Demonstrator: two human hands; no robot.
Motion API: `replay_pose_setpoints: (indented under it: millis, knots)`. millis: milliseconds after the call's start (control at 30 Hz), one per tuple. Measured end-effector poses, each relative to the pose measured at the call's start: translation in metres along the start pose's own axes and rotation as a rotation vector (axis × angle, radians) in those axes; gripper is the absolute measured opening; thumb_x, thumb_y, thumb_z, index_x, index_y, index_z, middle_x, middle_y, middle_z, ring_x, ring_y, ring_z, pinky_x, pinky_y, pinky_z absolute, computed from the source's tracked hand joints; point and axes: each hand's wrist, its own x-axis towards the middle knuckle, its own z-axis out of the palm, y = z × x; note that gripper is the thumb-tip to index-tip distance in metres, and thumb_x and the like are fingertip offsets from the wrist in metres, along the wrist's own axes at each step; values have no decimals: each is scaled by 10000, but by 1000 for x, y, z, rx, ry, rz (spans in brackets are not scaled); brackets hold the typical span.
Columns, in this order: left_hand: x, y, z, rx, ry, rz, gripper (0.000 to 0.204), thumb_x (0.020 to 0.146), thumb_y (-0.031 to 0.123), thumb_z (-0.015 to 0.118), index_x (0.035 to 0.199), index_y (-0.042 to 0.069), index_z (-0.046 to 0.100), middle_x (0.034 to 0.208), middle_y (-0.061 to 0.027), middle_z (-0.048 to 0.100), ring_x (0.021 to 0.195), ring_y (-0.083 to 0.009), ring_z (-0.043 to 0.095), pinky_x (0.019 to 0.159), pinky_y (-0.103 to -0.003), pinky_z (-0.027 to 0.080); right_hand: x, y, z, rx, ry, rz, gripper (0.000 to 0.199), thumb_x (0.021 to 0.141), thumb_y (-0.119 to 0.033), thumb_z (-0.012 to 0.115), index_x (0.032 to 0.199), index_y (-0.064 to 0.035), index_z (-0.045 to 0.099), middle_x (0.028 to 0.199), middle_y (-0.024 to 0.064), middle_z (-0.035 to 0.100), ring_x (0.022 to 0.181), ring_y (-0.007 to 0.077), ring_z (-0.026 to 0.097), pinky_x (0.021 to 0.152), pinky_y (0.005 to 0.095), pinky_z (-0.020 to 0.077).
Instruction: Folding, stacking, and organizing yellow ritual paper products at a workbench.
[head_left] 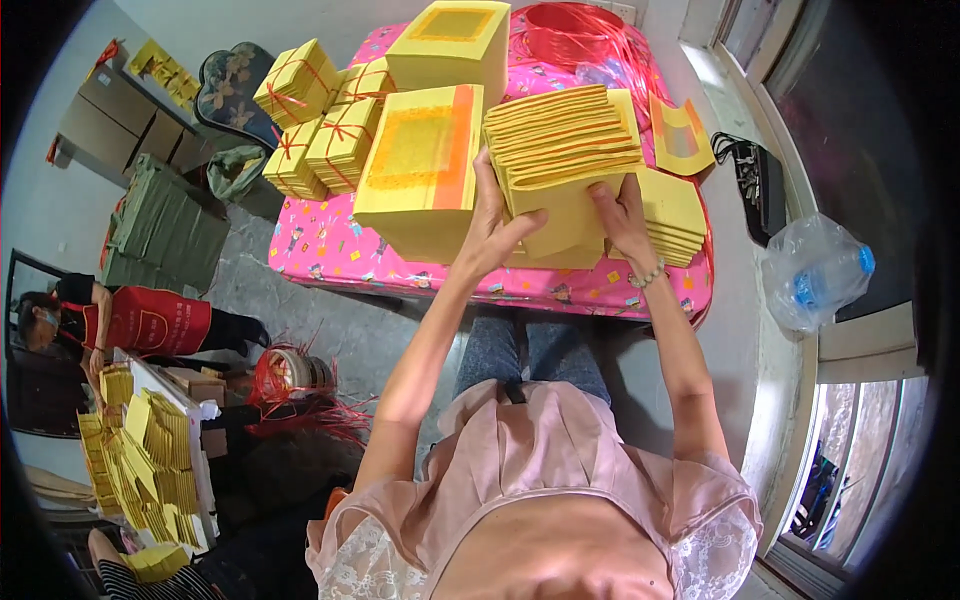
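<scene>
Between my two hands is a thick stack of folded yellow paper (565,135), its layered folds facing up. My left hand (495,225) grips its left side, thumb across the near face. On the right, my right hand (625,218) presses its thumb to the near face; its other fingers are partly hidden behind the paper. Just left of the stack stands a tall pile of yellow sheets (415,150) with an orange strip. Folded yellow papers (668,220) lie beside my right hand, and a single printed yellow sheet (683,140) lies beyond them.
The table has a pink patterned cover (345,250). Bundles tied with red string (340,145) sit at its left, red strapping (575,35) at the back. A bagged water bottle (815,275) is by the window. Left, a person in a red apron (155,320) works at another table of yellow papers (150,450).
</scene>
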Motion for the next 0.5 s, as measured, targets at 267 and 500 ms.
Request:
replay_pose_setpoints:
  millis: [267, 500]
  knots:
    - [22, -61, 13, 51, 51, 60, 925, 704, 136, 639, 1467, 35, 127, 1367, -113, 326, 1309, -235, 342, 1113, -374, 280, 4, 42, -26, -48, 20, 47, 744, 925, -198, 687, 1497, -32, 241, 1404, 92, 430, 1271, 173, 425, 1061, 324, 387]
    - [23, -67, 18, 182, 116, 145, 905, 668, 47, 661, 1431, 58, 173, 1273, -140, 443, 1224, -240, 453, 1055, -378, 371, -3, 41, -31, 5, -28, 306, 816, 858, -121, 760, 1484, -31, 244, 1367, 98, 478, 1231, 169, 478, 1029, 318, 427]
